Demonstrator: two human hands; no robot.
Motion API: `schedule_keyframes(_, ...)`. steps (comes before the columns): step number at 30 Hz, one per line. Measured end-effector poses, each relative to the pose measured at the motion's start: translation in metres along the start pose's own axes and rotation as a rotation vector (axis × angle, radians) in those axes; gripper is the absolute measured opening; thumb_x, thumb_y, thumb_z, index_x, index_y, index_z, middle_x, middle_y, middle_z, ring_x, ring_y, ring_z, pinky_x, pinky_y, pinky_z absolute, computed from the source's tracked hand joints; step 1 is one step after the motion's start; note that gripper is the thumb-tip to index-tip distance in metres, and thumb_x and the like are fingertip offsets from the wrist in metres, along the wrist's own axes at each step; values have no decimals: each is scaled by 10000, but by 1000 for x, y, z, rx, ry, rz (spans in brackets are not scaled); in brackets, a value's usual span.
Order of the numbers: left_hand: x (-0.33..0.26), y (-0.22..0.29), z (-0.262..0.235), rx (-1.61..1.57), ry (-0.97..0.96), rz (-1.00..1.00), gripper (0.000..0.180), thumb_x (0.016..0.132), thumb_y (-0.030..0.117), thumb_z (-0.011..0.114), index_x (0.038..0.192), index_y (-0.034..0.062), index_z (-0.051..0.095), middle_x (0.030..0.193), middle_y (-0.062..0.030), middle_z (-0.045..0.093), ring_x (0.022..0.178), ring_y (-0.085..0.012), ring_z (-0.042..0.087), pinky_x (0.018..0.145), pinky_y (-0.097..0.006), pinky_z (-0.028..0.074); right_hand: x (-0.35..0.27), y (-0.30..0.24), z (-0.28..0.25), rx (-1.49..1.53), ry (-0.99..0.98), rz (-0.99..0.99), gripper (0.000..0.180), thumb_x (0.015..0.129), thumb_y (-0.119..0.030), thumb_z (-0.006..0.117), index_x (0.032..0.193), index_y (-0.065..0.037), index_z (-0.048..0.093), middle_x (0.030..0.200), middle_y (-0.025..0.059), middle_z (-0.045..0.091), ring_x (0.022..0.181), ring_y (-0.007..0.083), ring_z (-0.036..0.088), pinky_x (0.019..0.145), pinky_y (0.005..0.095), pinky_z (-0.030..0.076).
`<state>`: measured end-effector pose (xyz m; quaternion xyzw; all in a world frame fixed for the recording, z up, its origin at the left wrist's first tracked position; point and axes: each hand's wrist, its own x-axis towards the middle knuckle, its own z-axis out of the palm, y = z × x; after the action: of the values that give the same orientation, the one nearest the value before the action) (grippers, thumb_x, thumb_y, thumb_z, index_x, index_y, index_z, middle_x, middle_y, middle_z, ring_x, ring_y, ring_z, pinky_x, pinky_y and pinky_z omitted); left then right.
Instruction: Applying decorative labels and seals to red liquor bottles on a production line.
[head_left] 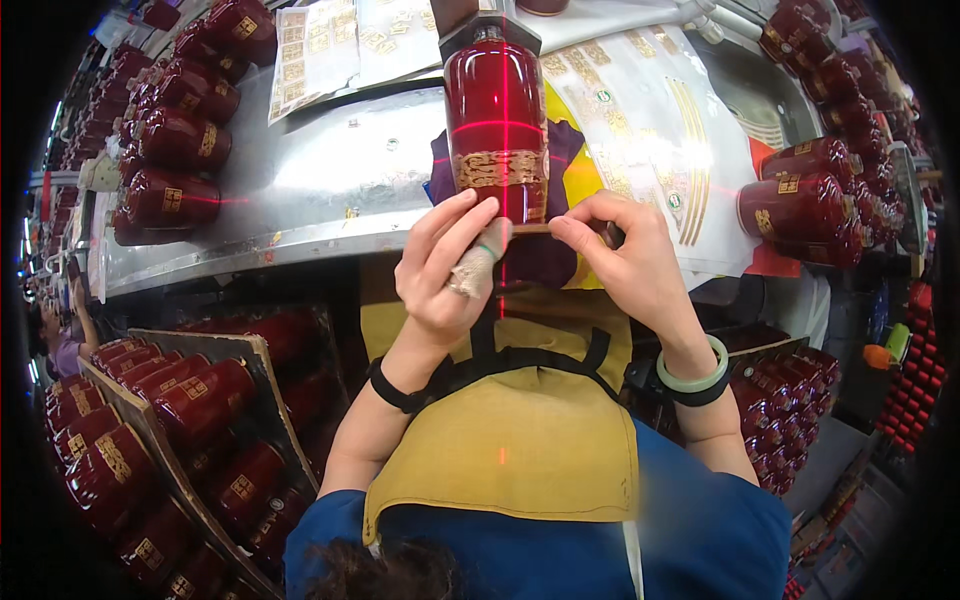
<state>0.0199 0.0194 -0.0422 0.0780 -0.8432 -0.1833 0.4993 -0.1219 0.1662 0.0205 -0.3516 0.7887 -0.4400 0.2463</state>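
Observation:
A glossy dark red glass bottle [495, 100] lies with its neck away from me on a dark purple cloth [566, 150]. Round its lower part runs an ornate gold decal [490, 167]. Red laser lines cross on the glass. My left hand [440, 265] grips the bottle's near end, index and middle fingers on its side; a cloth wrap [472, 270] covers one digit. Just right of the base, my right hand [635, 255] has thumb and index finger brought together; anything between them is too small to make out. A thin brownish band [532, 228] shows between the hands.
Sheets of gold decals [640, 120] lie right of the bottle, with more decal sheets [315, 55] at far left on the metal table [310, 170]. Red bottles [175, 200] line the left side, and others [800, 210] the right. Wooden-sided racks [215, 450] of bottles stand below left.

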Motion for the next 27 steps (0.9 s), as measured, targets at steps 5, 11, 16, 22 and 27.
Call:
schedule_keyframes(5,-14,-7,2,-59,76,-131,281,773,-118,795,1044,-96,728,1113,-153,751,1051,-355,729,870,-395,634,-2,0,-3,-8,14,4,242,906,-201,783,887,35,736,802,128,712,685,206,607,650,345,462)
schedule_keyframes(11,-14,-1,0,-58,41,-121,322,790,-138,747,1108,-100,721,1201,-177,723,1099,-348,704,892,-403,623,-1,1,-7,-13,15,13,249,909,-203,782,884,41,735,800,126,713,692,200,607,661,339,469)
schedule_keyframes(16,-8,7,0,99,-28,48,399,806,-86,806,1188,-96,690,1224,-181,701,1133,-325,666,936,-396,573,-2,3,-5,-7,34,14,246,908,-196,780,883,43,730,794,128,712,685,206,608,653,349,470)
schedule_keyframes(22,-7,-6,-1,-32,-2,-15,424,761,-109,833,1164,-94,703,1146,-178,739,1061,-313,724,903,-377,603,-4,0,-3,41,34,-50,226,902,-174,782,882,44,725,786,132,706,681,212,608,649,353,467)
schedule_keyframes(27,-15,-8,0,-84,31,-82,456,779,-123,818,1215,-98,683,1207,-195,723,1108,-311,714,960,-378,595,-3,-1,-2,15,21,-43,228,902,-172,783,876,46,723,777,130,698,677,214,609,653,352,466)
